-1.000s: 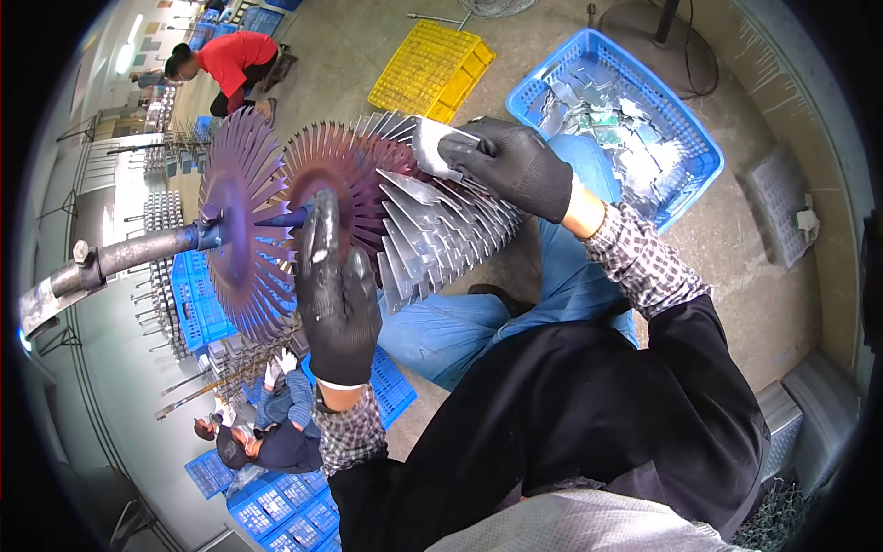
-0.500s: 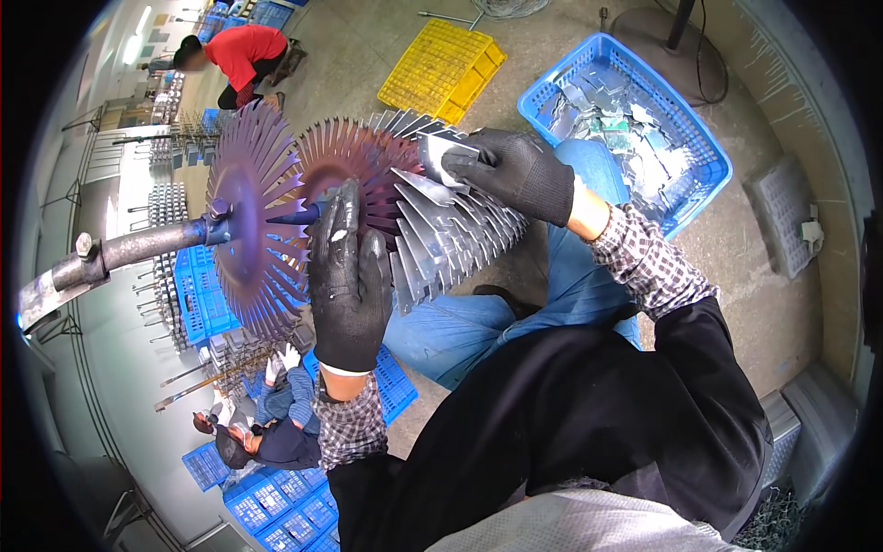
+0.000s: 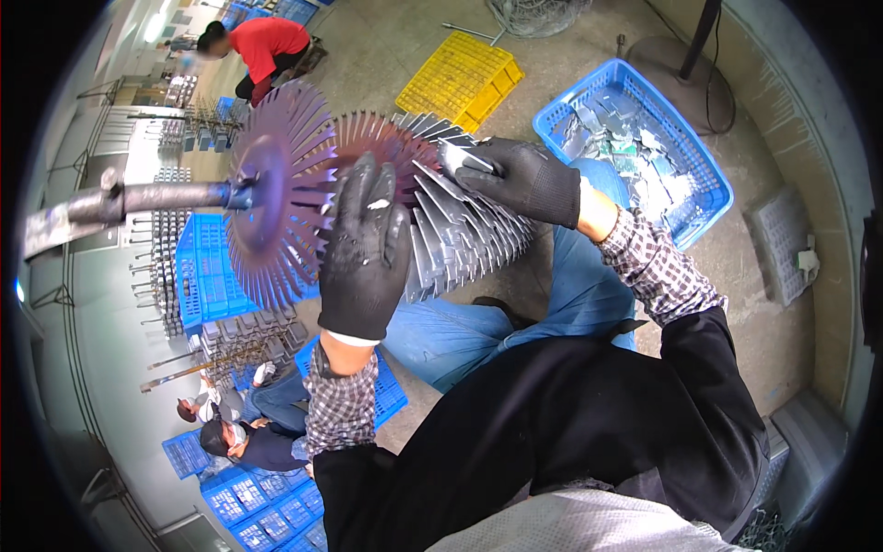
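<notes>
Both gloved grips are working: my left hand (image 3: 366,241) is pressing flat on the toothed rack (image 3: 303,175), my right hand (image 3: 524,179) pinching a thin, stiff, sharp-edged metal plate (image 3: 457,158) by its end.

Slotted wheel rack (image 3: 276,189) on a shaft, two gloved hands at work.
Left hand (image 3: 366,248) flat on metal plates (image 3: 464,230); right hand (image 3: 524,179) pinching one plate; blue crate (image 3: 704,161) beyond.

Gloves (image 3: 366,248) black, matt, rubber-coated, scuffed. Fins (image 3: 464,230) bare grey metal, dull sheen. Toothed discs (image 3: 276,189) purplish tinted metal, smooth. Shaft (image 3: 147,198) dull steel. Crate (image 3: 713,198) blue plastic. Sleeves (image 3: 658,267) checked cloth.
</notes>
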A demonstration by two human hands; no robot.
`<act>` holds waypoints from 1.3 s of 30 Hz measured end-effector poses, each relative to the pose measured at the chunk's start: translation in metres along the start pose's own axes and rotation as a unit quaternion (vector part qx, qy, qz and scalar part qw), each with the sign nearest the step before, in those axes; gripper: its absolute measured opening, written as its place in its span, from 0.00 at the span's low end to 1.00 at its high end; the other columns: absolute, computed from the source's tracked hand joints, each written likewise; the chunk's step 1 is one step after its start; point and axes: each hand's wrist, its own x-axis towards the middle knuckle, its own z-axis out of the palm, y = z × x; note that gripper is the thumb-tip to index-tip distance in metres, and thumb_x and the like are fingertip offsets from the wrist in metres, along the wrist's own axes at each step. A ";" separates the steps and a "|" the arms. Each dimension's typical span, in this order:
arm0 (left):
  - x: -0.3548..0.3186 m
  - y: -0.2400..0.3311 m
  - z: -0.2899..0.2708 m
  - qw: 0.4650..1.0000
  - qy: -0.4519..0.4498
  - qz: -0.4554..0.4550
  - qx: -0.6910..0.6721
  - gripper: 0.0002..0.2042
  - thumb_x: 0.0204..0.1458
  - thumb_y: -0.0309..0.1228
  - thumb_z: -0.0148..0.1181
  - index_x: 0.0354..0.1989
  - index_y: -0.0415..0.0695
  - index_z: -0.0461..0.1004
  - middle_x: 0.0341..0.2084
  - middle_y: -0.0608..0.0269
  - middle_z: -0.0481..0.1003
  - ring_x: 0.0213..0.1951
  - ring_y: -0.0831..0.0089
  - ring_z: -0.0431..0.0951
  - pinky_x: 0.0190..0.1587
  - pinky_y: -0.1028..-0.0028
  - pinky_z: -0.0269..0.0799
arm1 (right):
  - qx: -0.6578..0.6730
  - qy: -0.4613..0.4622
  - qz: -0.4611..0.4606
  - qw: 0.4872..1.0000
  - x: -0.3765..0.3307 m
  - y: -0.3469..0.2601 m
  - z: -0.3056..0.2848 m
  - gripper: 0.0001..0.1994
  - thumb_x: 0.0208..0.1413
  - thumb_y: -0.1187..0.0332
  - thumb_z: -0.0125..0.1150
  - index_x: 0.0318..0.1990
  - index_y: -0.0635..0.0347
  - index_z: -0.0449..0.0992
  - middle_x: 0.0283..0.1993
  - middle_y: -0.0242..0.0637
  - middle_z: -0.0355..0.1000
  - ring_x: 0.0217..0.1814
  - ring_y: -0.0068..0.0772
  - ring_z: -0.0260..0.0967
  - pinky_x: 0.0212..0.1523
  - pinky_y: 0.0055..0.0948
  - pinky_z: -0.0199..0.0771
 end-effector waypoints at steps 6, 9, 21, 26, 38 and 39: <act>0.004 -0.025 0.020 0.997 0.032 0.039 -0.053 0.22 0.66 0.26 0.58 0.69 0.41 0.75 0.66 0.50 0.75 0.61 0.54 0.77 0.66 0.60 0.70 | -0.078 0.032 -0.072 0.994 0.010 -0.008 0.003 0.16 0.70 0.60 0.66 0.56 0.61 0.84 0.39 0.44 0.83 0.31 0.35 0.76 0.34 0.36 0.75; 0.004 -0.037 0.035 0.991 0.039 0.024 -0.127 0.22 0.66 0.25 0.57 0.69 0.42 0.75 0.63 0.50 0.76 0.60 0.55 0.77 0.66 0.62 0.70 | -0.096 0.015 -0.071 0.993 0.014 -0.016 -0.001 0.15 0.70 0.61 0.65 0.56 0.61 0.84 0.38 0.43 0.82 0.30 0.35 0.75 0.34 0.36 0.75; 0.009 -0.057 0.066 0.985 0.065 0.084 -0.136 0.24 0.66 0.21 0.52 0.70 0.43 0.75 0.61 0.52 0.75 0.60 0.56 0.77 0.67 0.65 0.70 | -0.102 -0.006 -0.076 0.992 0.012 -0.034 -0.013 0.14 0.70 0.65 0.64 0.58 0.60 0.84 0.35 0.42 0.79 0.29 0.35 0.71 0.34 0.37 0.73; 0.007 -0.070 0.088 0.984 0.081 0.147 -0.061 0.24 0.66 0.20 0.50 0.71 0.43 0.74 0.63 0.51 0.74 0.62 0.54 0.76 0.68 0.62 0.70 | -0.105 -0.007 -0.080 0.991 0.012 -0.037 -0.012 0.16 0.69 0.66 0.65 0.59 0.59 0.84 0.35 0.42 0.80 0.28 0.36 0.71 0.34 0.37 0.73; -0.010 -0.095 0.118 0.964 0.061 0.053 -0.252 0.22 0.65 0.20 0.54 0.66 0.44 0.77 0.69 0.51 0.72 0.63 0.54 0.78 0.68 0.61 0.73 | -0.197 -0.032 -0.210 0.957 0.024 -0.044 -0.008 0.17 0.67 0.68 0.66 0.61 0.59 0.83 0.34 0.43 0.79 0.26 0.40 0.70 0.32 0.39 0.72; -0.006 -0.085 0.107 0.965 0.067 0.055 -0.249 0.22 0.65 0.20 0.54 0.66 0.44 0.77 0.69 0.51 0.72 0.63 0.54 0.78 0.68 0.61 0.73 | -0.201 -0.030 -0.216 0.955 0.021 -0.037 -0.009 0.17 0.67 0.68 0.66 0.61 0.59 0.83 0.34 0.43 0.79 0.26 0.40 0.70 0.32 0.39 0.72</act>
